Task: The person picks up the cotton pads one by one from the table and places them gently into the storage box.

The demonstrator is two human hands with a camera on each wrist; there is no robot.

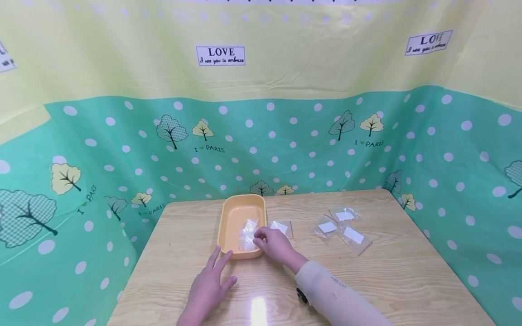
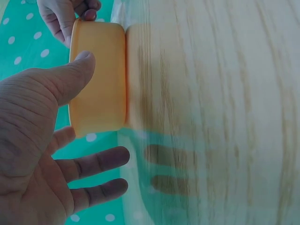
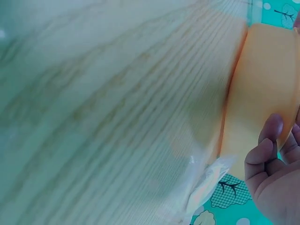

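An orange plastic tray [image 1: 222, 226] stands on the table, with small clear plastic bags [image 1: 248, 228] holding white contents inside it. My right hand [image 1: 275, 244] reaches over its right rim, thumb and fingertips pinched together at the edge of a bag. In the right wrist view, that hand's curled fingers [image 3: 269, 136] are beside the tray's outer wall [image 3: 262, 79]; what is inside is hidden. At the tray's near left corner, my left hand [image 1: 208, 283] has its fingers spread, fingertips right at the rim. Its thumb [image 2: 77, 75] overlaps the near wall in the left wrist view.
Just right of the tray lies another clear bag [image 1: 279, 227] with a white piece inside. Farther right, several similar bags [image 1: 354, 235] lie close together on the wooden table [image 1: 408, 267]. A green polka-dot curtain [image 1: 244, 149] hangs along the back and both sides.
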